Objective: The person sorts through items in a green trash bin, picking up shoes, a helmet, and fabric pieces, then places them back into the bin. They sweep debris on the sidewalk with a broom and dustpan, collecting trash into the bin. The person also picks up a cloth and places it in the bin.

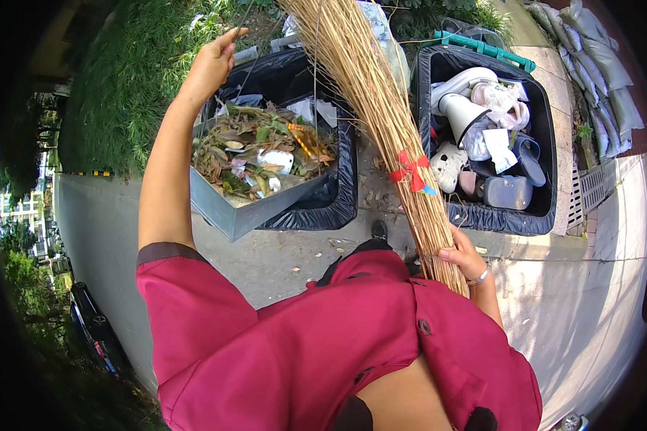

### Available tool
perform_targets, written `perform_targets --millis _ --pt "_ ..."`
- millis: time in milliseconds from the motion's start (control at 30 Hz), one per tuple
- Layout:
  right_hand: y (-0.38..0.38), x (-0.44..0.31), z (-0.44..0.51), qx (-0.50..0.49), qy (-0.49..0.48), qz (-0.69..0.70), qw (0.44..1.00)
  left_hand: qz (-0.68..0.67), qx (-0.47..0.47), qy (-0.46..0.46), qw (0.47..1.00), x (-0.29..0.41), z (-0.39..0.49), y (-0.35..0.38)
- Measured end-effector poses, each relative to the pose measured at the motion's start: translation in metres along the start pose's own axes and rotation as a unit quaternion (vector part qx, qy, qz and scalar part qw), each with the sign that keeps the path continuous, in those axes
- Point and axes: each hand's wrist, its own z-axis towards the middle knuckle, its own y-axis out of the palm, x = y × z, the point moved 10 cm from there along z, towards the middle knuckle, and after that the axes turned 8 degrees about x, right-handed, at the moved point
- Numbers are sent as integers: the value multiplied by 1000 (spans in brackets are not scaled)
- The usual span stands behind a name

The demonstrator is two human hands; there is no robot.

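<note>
My left hand [213, 67], at upper left, grips the thin wire handle of a sheet-metal dustpan [248, 215]. The dustpan hangs tilted over the left bin [331, 213], which has a black plastic liner. Dry leaves [242, 132], paper scraps and an orange-yellow wrapper [308, 143] fill the pan. In my right hand [463, 256] is the lower part of a twig broom [377, 81], tied with a red ribbon [410, 171]. The broom slants up between the two bins, its spread end at the top edge of the view.
The right bin [550, 140], also black-lined, holds shoes, a blue slipper [528, 159] and a white cone-shaped thing [461, 116]. Stacked sacks [606, 81] lie at upper right, above a drain grate [598, 188]. Grass [113, 108] borders the road [97, 231]; a dark car [100, 334] stands far left.
</note>
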Motion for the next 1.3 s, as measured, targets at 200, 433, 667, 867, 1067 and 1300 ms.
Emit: perform_targets --millis 200,433,667,867,1067,1300 --pt "-7 2 -19 30 5 67 997 111 -65 73 989 38 21 8" --pt "-18 2 -36 32 -17 78 996 86 -9 59 994 63 -21 -62" --pt "-32 -8 -63 6 -29 87 996 -42 175 -3 984 61 -167 -168" --pt "-61 0 -115 -30 -39 92 995 5 311 -85 946 37 -295 -189" --pt "-108 8 -180 -1 -68 79 995 -44 379 -52 923 56 -398 -173" --pt "-184 7 -267 119 -148 99 977 -207 428 -5 880 69 -504 -172"
